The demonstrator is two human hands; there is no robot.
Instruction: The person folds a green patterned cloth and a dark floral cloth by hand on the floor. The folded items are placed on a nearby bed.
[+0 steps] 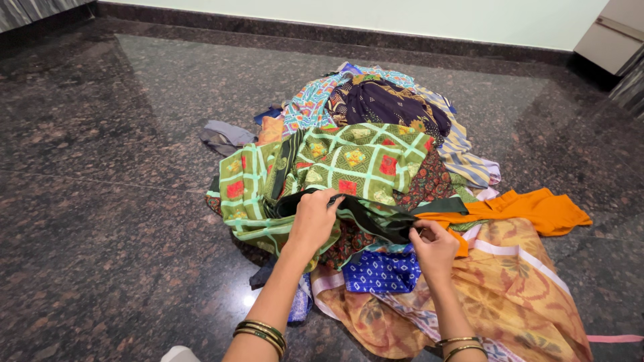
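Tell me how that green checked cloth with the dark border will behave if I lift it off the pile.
The green checked cloth is draped in soft folds, so it will likely hang limp and sag. Its dark border is pinched by the left hand and right hand, so it probably lifts easily. It overlaps the clothes pile and may drag pieces along.

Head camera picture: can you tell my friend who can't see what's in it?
Two hands pinch the dark edge of a green checked cloth on a heap of colourful clothes on a dark polished stone floor. The left hand and right hand both wear bangles. An orange garment lies at the right.
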